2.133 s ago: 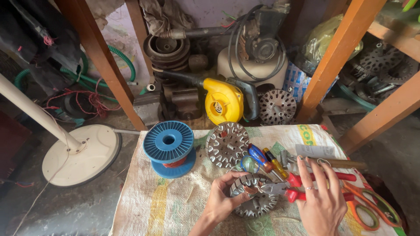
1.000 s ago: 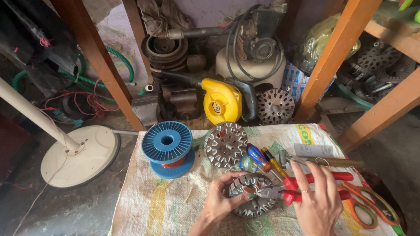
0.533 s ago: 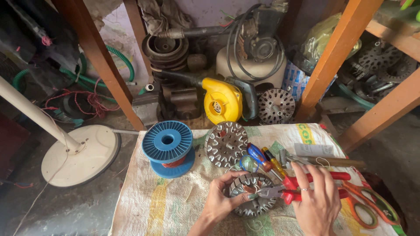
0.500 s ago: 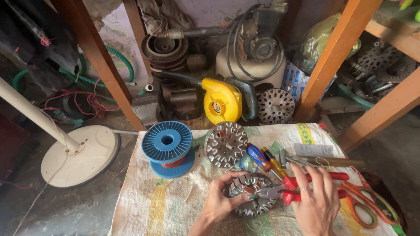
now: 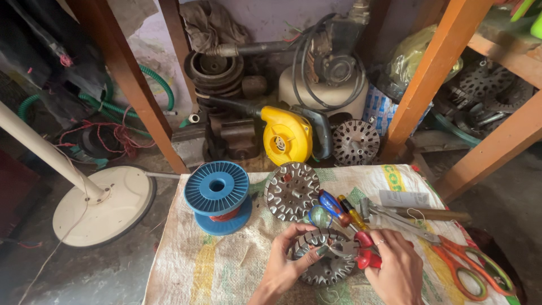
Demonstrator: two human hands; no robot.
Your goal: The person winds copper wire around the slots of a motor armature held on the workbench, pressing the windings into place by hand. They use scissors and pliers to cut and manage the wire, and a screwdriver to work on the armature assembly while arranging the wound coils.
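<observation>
Your left hand [image 5: 284, 266] grips the round metal stator [image 5: 323, 263] at its left rim, fingers curled over it, near the sack-covered table's [image 5: 186, 265] front edge. Your right hand [image 5: 396, 271] closes on red-handled pliers [image 5: 361, 253] (jaws meeting the stator's top). A blue spool [image 5: 217, 196] stands far left.

A dull grey metal stator [image 5: 320, 261] is lying on rough woven sackcloth [image 5: 192, 271]; at its ten o'clock a glossy blue plastic spool [image 5: 217, 189] is gleaming, and smooth orange-handled scissors [image 5: 460, 265] are shining at three o'clock.
</observation>
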